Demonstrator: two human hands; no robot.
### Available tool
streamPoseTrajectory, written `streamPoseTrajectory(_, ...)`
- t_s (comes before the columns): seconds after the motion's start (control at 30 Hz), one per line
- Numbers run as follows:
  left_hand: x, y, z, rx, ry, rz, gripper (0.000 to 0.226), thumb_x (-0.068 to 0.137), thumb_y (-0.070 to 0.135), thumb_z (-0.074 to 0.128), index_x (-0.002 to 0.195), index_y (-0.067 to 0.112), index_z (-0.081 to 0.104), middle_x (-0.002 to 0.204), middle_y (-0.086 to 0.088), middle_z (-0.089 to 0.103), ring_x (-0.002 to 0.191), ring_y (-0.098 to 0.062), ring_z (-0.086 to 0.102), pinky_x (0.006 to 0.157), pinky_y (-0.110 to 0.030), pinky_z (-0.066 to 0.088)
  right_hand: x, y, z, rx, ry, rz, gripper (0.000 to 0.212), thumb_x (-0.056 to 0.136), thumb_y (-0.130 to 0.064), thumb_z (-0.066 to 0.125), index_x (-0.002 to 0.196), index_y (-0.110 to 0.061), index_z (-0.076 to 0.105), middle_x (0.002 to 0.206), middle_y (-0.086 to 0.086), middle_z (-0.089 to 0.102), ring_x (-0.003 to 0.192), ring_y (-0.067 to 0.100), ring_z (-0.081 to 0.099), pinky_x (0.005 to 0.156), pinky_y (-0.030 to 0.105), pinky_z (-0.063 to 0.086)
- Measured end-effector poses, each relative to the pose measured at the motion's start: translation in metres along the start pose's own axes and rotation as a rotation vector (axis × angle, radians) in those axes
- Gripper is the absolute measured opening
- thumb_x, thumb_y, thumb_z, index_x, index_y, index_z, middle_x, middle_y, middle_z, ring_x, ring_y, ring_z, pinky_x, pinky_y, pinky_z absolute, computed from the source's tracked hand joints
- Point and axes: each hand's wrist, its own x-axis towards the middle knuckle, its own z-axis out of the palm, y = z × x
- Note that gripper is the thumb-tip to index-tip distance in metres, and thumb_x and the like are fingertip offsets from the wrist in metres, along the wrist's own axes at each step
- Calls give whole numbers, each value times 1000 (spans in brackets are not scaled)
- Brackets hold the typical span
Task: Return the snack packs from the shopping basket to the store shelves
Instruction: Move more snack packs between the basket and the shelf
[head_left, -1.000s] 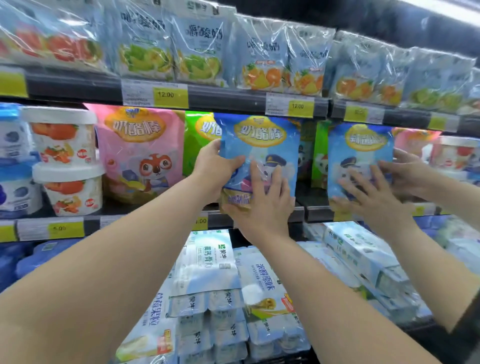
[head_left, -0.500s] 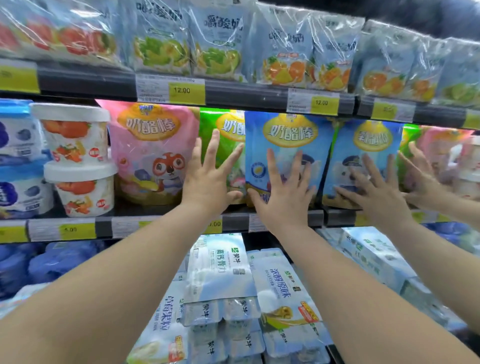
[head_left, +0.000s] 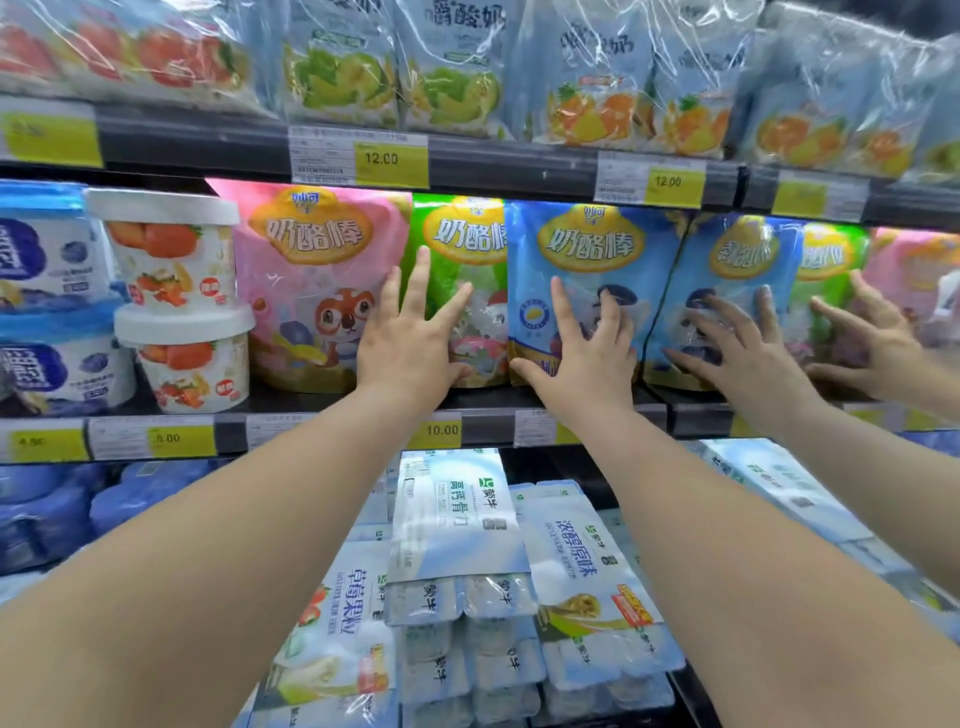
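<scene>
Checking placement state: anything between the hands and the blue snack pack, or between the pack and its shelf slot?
Nothing visible. The blue snack pack already stands upright on the middle shelf, between the green pack and another blue pack. The right hand lies flat on its front; the left hand lies on the green pack.

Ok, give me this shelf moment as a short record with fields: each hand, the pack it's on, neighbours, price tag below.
left hand: open, fingers spread, flat on the green pack
right hand: open, flat on the blue pack
blue pack: upright on the middle shelf, no grip closed on it
neighbours: pink pack far left, second blue pack to the right
price tag: 10.00
</scene>
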Motion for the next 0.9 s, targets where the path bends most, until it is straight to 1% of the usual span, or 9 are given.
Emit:
streamPoseTrajectory(0.07, -7, 1, -7, -83, 33, 7, 83, 79, 50, 67, 146, 42, 19, 159, -1, -3, 143, -32, 6, 115, -47, 21, -7, -2, -3, -7, 12, 21, 96, 76, -76, 46, 142, -48, -17, 157, 14, -5, 144, 37, 1, 109, 65, 3)
streamPoseTrajectory(0.13, -21, 1, -14, -201, 85, 20, 74, 79, 46, 68, 143, 35, 33, 158, -4, 12, 140, -32, 16, 114, -46, 22, -20, -7, -7, 35, 74, 27, 95, 79, -70, 47, 148, -36, -9, 158, 15, -2, 145, 33, 3, 112, 59, -2)
streamPoseTrajectory(0.23, -51, 1, -22, -404, 124, 24, 59, 80, 36, 70, 134, 23, 50, 148, -8, 36, 133, -28, 32, 110, -40, 26, -55, -18, -13, 345, 184, -12, 72, 86, -46, 56, 143, -10, 31, 149, 14, 31, 139, 28, 26, 115, 45, 19)
streamPoseTrajectory(0.3, -78, 0, -24, -513, 119, 18, 51, 81, 34, 70, 127, 20, 56, 136, -7, 49, 126, -24, 43, 106, -36, 33, -88, -26, -11, 513, 195, -18, 48, 87, -34, 57, 127, -8, 50, 127, 6, 51, 122, 21, 43, 104, 36, 35)
streamPoseTrajectory(0.33, -91, -1, -24, -550, 109, 18, 47, 81, 34, 70, 125, 19, 57, 129, -4, 54, 121, -21, 48, 102, -33, 38, -104, -30, -9, 564, 175, -9, 41, 87, -32, 57, 121, -10, 54, 116, 0, 54, 113, 16, 46, 98, 32, 39)
streamPoseTrajectory(0.43, -132, -3, -17, -634, 26, -3, 41, 83, 32, 68, 121, 21, 57, 115, 2, 59, 100, -14, 55, 83, -21, 38, -148, -36, 1, 675, 62, 37, 33, 86, -26, 59, 116, -13, 56, 101, -6, 53, 96, 11, 48, 82, 26, 40)
streamPoseTrajectory(0.57, -168, -23, 12, -675, -100, -47, 37, 84, 29, 68, 119, 23, 58, 109, 11, 54, 87, -7, 51, 76, -15, 33, -178, -38, 30, 640, -59, 78, 32, 86, -26, 59, 116, -16, 55, 105, -7, 54, 96, 10, 47, 82, 25, 37)
streamPoseTrajectory(0.73, -166, -42, 12, -656, -332, -157, 36, 85, 35, 64, 119, 28, 56, 111, 12, 55, 86, -4, 51, 81, -24, 42, -171, -47, 27, 536, -211, 203, 33, 85, -27, 59, 117, -16, 56, 106, -6, 54, 99, 13, 49, 85, 25, 36)
streamPoseTrajectory(0.9, -131, -41, -57, -674, -541, -211, 36, 86, 37, 63, 119, 28, 54, 107, 12, 53, 84, -6, 52, 77, -25, 43, -156, -70, -46, 480, -443, 339, 37, 88, -27, 57, 123, -14, 52, 110, -8, 50, 104, 13, 49, 85, 25, 36)
